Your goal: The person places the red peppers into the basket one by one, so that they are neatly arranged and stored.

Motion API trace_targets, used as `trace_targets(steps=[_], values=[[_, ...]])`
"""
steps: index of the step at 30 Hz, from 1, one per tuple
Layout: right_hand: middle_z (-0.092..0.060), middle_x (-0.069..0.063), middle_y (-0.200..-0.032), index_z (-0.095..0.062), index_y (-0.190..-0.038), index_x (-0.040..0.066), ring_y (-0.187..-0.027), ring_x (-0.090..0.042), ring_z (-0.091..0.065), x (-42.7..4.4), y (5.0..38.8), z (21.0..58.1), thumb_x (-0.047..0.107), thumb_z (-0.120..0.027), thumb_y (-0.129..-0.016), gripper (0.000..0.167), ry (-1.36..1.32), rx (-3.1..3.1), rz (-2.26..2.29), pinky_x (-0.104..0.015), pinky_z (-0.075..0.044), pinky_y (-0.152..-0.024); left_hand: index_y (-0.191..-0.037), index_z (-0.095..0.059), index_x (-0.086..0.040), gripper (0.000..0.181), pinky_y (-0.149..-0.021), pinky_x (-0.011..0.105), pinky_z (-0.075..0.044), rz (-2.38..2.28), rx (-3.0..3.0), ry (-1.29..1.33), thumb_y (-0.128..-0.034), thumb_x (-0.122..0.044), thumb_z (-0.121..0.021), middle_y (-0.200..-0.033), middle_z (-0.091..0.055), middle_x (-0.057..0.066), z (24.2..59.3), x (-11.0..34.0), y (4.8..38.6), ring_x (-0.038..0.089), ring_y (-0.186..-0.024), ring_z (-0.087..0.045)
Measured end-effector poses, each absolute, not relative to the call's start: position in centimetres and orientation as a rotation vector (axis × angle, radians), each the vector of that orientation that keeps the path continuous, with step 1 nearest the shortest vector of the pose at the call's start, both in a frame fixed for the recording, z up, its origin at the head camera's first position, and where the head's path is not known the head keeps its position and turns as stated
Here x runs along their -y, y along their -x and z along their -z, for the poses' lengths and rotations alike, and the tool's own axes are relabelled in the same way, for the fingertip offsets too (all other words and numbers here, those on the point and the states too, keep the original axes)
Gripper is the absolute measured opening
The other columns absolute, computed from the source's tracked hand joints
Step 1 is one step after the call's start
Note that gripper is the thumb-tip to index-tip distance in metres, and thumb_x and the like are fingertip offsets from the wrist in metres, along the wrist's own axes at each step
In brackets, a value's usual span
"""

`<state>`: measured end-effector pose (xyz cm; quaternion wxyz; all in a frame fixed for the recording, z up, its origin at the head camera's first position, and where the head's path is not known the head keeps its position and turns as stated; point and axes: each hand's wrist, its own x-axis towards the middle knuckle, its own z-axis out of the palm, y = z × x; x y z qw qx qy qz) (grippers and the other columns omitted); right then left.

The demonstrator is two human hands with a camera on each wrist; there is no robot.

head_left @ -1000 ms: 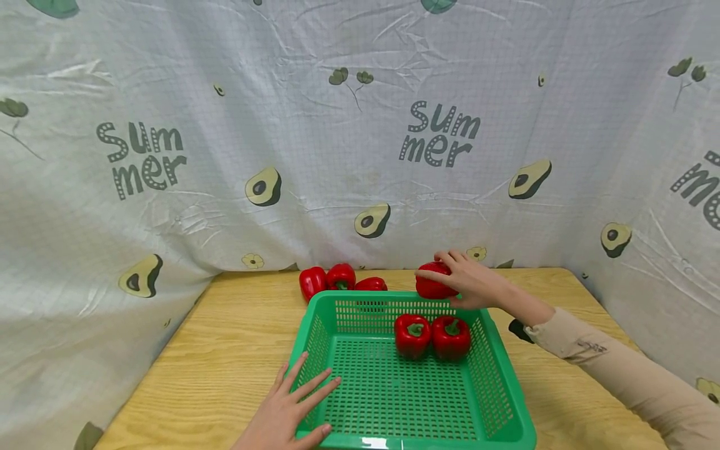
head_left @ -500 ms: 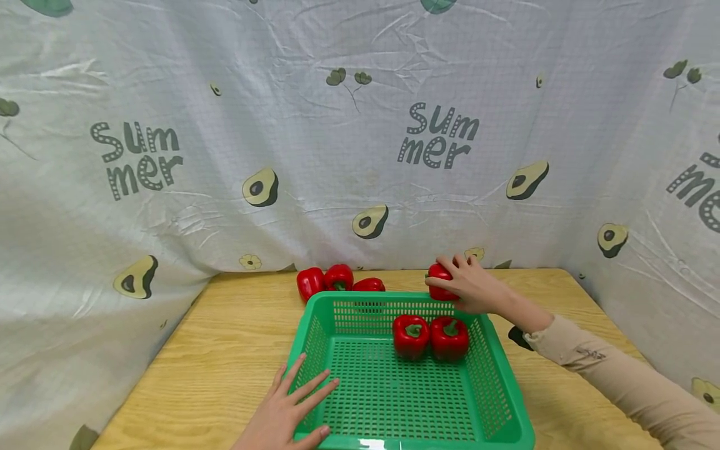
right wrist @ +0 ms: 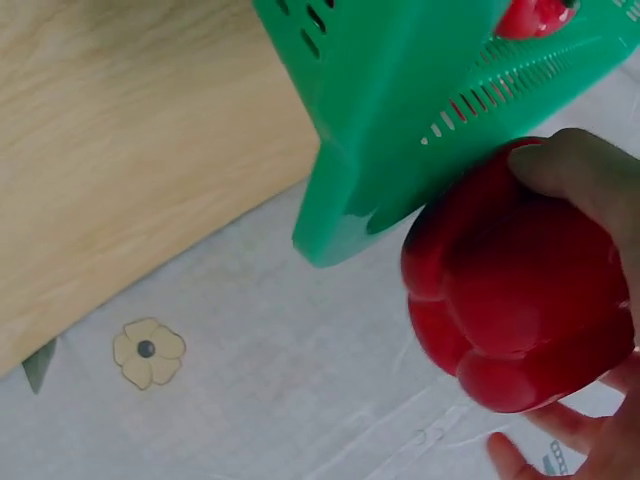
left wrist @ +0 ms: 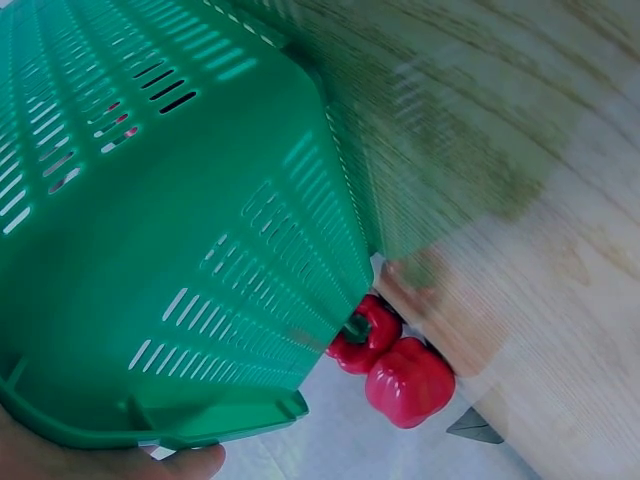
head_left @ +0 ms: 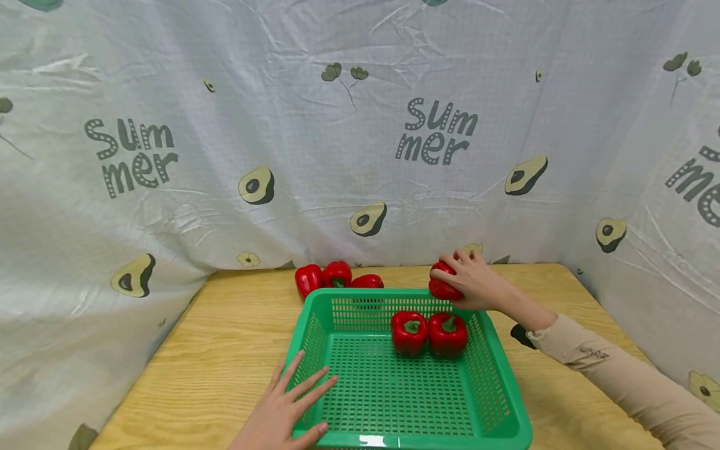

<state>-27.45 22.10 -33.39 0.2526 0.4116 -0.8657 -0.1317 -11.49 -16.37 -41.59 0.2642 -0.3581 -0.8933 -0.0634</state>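
Note:
My right hand [head_left: 477, 282] grips a red bell pepper [head_left: 442, 281] at the far right rim of the green basket [head_left: 298, 337]. The right wrist view shows the thumb on one side of that pepper [right wrist: 520, 290] and fingers on the other. Two red bell peppers, one left [head_left: 409, 334] and one right [head_left: 447, 335], sit side by side in the basket's far right part, stems up. My left hand [head_left: 281, 406] rests with spread fingers over the basket's near left rim. Little of the left hand [left wrist: 120, 462] shows in the left wrist view.
Behind the basket, three red bell peppers, left [head_left: 309, 280], middle [head_left: 337, 274] and right [head_left: 368, 281], lie on the wooden table [head_left: 214, 356]. A printed sheet [head_left: 315, 156] hangs behind the table and along its sides. A dark object [head_left: 522, 335] shows beneath the right wrist.
The pepper in my right hand has turned and shifted slightly right, its stem now out of sight in the head view. My left hand stays at the basket.

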Motion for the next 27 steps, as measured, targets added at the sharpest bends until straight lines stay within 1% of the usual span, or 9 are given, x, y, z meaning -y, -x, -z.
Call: trace_targets(steps=[3,7,9,13,18,22,27], values=[[-0.049,-0.009,-0.108,-0.050,-0.113,0.021,-0.090,-0.030,-0.043,-22.1,27.3,33.3,0.041,-0.079,-0.055,0.067,-1.125,2.348,0.349,-0.047,-0.041,-0.067,-0.134,-0.040,-0.032,0.063,-0.109,0.027,0.017,0.183,2.418,0.967,-0.0764,-0.049,-0.058,-0.129,-0.052,-0.007,41.5,16.4,11.5,0.028,-0.136,-0.014],[-0.049,-0.010,-0.109,-0.051,-0.119,0.024,-0.087,-0.029,-0.043,-22.3,26.8,33.3,0.038,-0.078,-0.057,0.069,-1.138,2.355,0.319,-0.043,-0.039,-0.065,-0.133,-0.040,-0.032,0.060,-0.109,0.027,0.017,0.191,2.417,0.967,-0.0788,-0.051,-0.055,-0.129,-0.052,-0.008,41.4,16.4,11.4,0.033,-0.130,-0.025],[-0.050,-0.012,-0.110,-0.051,-0.122,0.025,-0.086,-0.029,-0.043,-22.4,26.6,33.3,0.036,-0.077,-0.058,0.070,-1.141,2.360,0.310,-0.042,-0.038,-0.064,-0.133,-0.040,-0.032,0.059,-0.109,0.026,0.017,0.196,2.422,0.966,-0.0795,-0.052,-0.053,-0.129,-0.052,-0.008,41.4,16.3,11.4,0.034,-0.128,-0.027],[-0.050,-0.014,-0.113,-0.049,-0.126,0.026,-0.088,-0.030,-0.044,-22.7,26.1,33.3,0.036,-0.077,-0.059,0.073,-1.142,2.369,0.276,-0.043,-0.038,-0.067,-0.133,-0.041,-0.033,0.061,-0.109,0.025,0.018,0.207,2.440,0.955,-0.0771,-0.050,-0.057,-0.129,-0.053,-0.008,41.4,16.2,11.3,0.034,-0.128,-0.027],[-0.049,-0.015,-0.115,-0.050,-0.125,0.024,-0.096,-0.032,-0.045,-23.2,25.5,33.4,0.033,-0.079,-0.057,0.074,-1.166,2.369,0.195,-0.045,-0.038,-0.071,-0.132,-0.042,-0.034,0.062,-0.108,0.025,0.019,0.217,2.466,0.939,-0.0744,-0.048,-0.060,-0.129,-0.053,-0.009,41.3,16.2,11.3,0.034,-0.127,-0.028],[-0.048,-0.016,-0.115,-0.053,-0.121,0.021,-0.101,-0.032,-0.046,-23.4,24.8,33.2,0.029,-0.080,-0.057,0.070,-1.189,2.348,0.106,-0.047,-0.040,-0.071,-0.132,-0.043,-0.034,0.062,-0.108,0.026,0.019,0.219,2.468,0.935,-0.0740,-0.049,-0.061,-0.128,-0.053,-0.008,41.3,16.2,11.3,0.036,-0.125,-0.031],[-0.048,-0.016,-0.115,-0.052,-0.119,0.022,-0.099,-0.031,-0.047,-23.6,23.6,32.9,0.032,-0.080,-0.056,0.069,-1.178,2.323,0.088,-0.047,-0.040,-0.070,-0.132,-0.041,-0.034,0.063,-0.108,0.025,0.018,0.220,2.479,0.926,-0.0738,-0.049,-0.061,-0.128,-0.053,-0.009,41.3,16.2,11.3,0.035,-0.126,-0.030]])
